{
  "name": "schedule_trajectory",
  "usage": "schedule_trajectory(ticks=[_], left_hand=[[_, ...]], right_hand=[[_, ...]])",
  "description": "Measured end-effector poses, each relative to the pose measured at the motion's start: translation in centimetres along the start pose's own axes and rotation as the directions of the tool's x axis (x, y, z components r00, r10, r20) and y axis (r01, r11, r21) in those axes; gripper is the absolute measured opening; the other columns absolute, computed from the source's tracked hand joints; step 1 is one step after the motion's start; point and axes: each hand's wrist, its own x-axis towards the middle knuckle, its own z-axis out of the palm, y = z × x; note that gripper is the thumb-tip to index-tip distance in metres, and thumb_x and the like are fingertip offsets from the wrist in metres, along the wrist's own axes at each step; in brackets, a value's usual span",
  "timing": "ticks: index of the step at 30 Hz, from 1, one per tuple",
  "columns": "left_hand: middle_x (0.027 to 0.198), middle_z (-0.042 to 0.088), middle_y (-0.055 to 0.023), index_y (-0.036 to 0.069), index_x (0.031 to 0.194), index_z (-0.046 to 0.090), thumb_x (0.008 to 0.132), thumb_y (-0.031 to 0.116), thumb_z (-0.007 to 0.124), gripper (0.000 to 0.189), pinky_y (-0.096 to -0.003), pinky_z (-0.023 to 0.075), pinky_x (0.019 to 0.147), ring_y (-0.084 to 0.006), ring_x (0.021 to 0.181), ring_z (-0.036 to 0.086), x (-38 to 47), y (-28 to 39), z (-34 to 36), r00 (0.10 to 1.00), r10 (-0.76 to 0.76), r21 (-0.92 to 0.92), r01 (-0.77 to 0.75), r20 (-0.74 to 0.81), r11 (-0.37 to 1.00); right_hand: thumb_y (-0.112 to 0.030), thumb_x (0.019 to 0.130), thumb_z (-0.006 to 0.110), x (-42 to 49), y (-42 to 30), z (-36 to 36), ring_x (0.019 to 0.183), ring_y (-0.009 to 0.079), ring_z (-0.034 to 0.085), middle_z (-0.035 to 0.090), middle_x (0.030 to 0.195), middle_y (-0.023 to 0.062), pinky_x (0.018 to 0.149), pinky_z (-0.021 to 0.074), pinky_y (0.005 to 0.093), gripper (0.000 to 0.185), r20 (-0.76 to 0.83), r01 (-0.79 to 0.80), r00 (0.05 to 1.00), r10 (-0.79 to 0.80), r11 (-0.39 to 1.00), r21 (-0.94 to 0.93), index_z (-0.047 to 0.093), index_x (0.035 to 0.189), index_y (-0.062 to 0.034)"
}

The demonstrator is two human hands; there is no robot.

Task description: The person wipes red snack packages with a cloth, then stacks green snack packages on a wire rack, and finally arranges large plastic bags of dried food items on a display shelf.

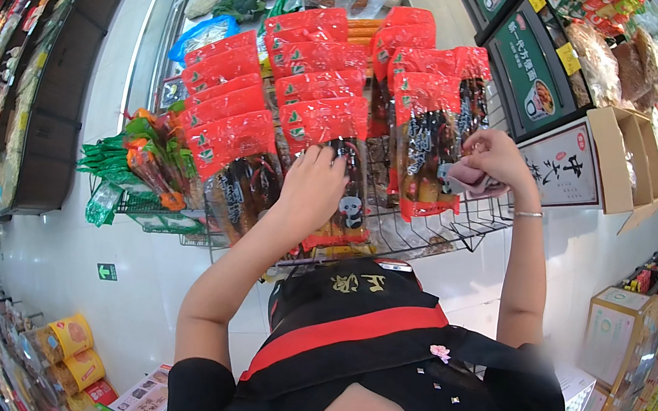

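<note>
Rows of red-topped clear plastic food packets lean on a black wire rack in front of me. My left hand (316,184) lies over a front packet in the middle row (352,164), fingers bent against its clear window; whether it grips the packet is hard to see. At the right side, my right hand (496,162) has a crumpled pinkish-grey cloth (476,181) pinched in its fingers. The cloth is against the edge of the right-hand packet (423,149). Another row of packets (228,143) stands at the left.
Green and orange packages (157,157) stick out at the rack's left end. Past the packets is a chilled case with a broccoli head (242,3). A framed sign (564,163) and an open cardboard box (626,164) stand at right. The wire rack (470,222) has protruding edges.
</note>
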Motion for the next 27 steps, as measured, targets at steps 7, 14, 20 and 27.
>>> schedule_trajectory(ticks=[7, 14, 20, 27], left_hand=[[0.117, 0.057, -0.0271, -0.011, 0.127, 0.047, 0.082, 0.031, 0.077, 0.068, -0.047, 0.0466, 0.098, -0.0417, 0.115, 0.056, 12.3, 2.1, 7.8, 0.953, -0.235, -0.608, 0.075, -0.188, 0.79], [0.116, 0.059, -0.0206, -0.007, 0.122, 0.046, 0.075, 0.027, 0.086, 0.07, -0.0406, 0.0487, 0.092, -0.0308, 0.107, 0.06, 15.6, 1.4, 9.5, 0.876, -0.47, -0.82, 0.188, -0.11, 0.541], [0.107, 0.061, -0.0213, -0.004, 0.118, 0.051, 0.086, 0.021, 0.075, 0.047, -0.0438, 0.0475, 0.091, -0.0353, 0.103, 0.061, 16.2, 2.1, 10.3, 0.785, -0.504, -0.746, 0.082, -0.361, 0.661], [0.086, 0.058, -0.0135, 0.001, 0.102, 0.049, 0.095, 0.0, 0.058, 0.012, -0.0386, 0.0484, 0.079, -0.0322, 0.08, 0.057, 15.0, 2.6, 4.7, 0.667, -0.372, -0.59, -0.127, -0.646, 0.797]], right_hand=[[-0.029, 0.075, 0.086, 4.1, 5.6, 3.0, 0.064, 0.0169, 0.067, 0.071, 0.073, 0.0101, 0.062, 0.0535, 0.0315, 0.04, 0.065, -0.171, 0.981, 0.181, 0.976, -0.136, 0.071, 0.086, 0.0065], [-0.032, 0.075, 0.085, 3.1, 4.6, 4.3, 0.068, 0.021, 0.07, 0.073, 0.077, 0.0125, 0.068, 0.0552, 0.0341, 0.041, 0.123, -0.093, 0.986, 0.111, 0.986, -0.139, 0.072, 0.089, 0.0045], [-0.036, 0.073, 0.089, 3.7, 4.8, 6.0, 0.071, 0.0227, 0.07, 0.071, 0.086, 0.0168, 0.067, 0.055, 0.0339, 0.063, -0.017, 0.011, 1.0, -0.015, 0.976, -0.219, 0.065, 0.114, 0.0056], [-0.031, 0.084, 0.079, 2.5, 1.0, 5.9, 0.072, 0.0293, 0.072, 0.071, 0.088, 0.0228, 0.067, 0.0559, 0.0396, 0.05, 0.101, 0.064, 0.992, -0.079, 0.987, 0.15, 0.059, 0.108, 0.0075]])
